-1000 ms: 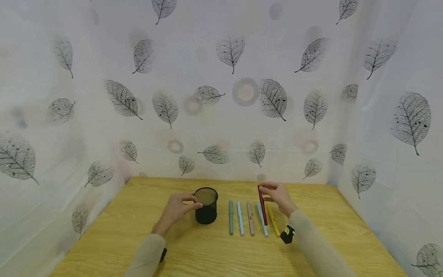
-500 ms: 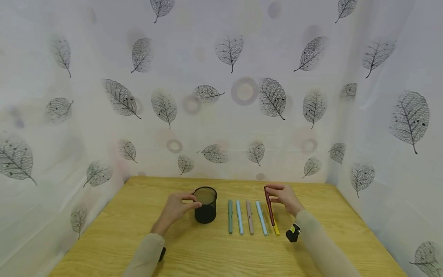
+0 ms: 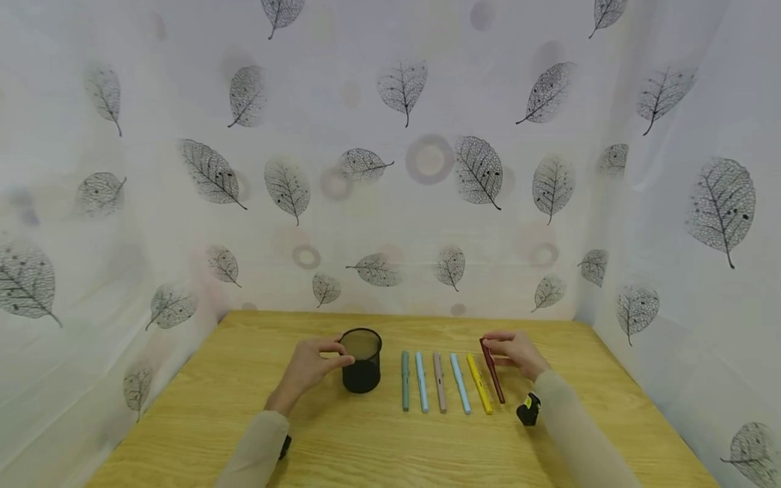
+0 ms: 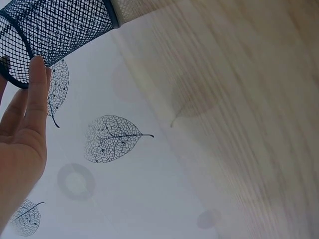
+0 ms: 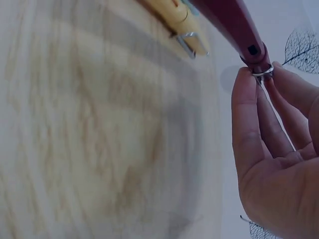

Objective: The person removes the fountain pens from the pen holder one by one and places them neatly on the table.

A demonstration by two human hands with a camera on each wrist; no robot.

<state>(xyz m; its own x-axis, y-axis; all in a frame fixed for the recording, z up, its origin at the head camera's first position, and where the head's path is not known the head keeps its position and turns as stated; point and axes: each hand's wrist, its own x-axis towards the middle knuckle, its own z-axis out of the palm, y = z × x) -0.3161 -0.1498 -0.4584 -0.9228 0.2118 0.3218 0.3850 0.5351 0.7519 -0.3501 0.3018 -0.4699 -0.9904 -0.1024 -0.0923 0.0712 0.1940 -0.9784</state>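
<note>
My left hand [image 3: 307, 371] holds the black mesh pen holder [image 3: 361, 377] by its rim, thumb at the near side and fingers at the far side. In the left wrist view the fingertips lie right at the holder's wire rim [image 4: 26, 44]. A dark red pen [image 3: 494, 379] is pinched by its clip end between the thumb and fingers of my right hand [image 3: 518, 354]. It slants, lower end close over the table, just right of the yellow pen [image 3: 479, 385]. In the right wrist view, the red pen [image 5: 232, 25] points away from the fingertips.
Left of the yellow pen, several more pens lie in a row: a light blue pen [image 3: 461, 383], a mauve pen [image 3: 440, 383], another light blue pen [image 3: 422, 383] and a green pen [image 3: 405, 381]. Leaf-printed curtains [image 3: 390, 203] enclose the wooden table [image 3: 366, 447].
My right hand has carried the red pen rightward and a little down, past the yellow pen, which now shows fully. The left hand stays at the pen holder.
</note>
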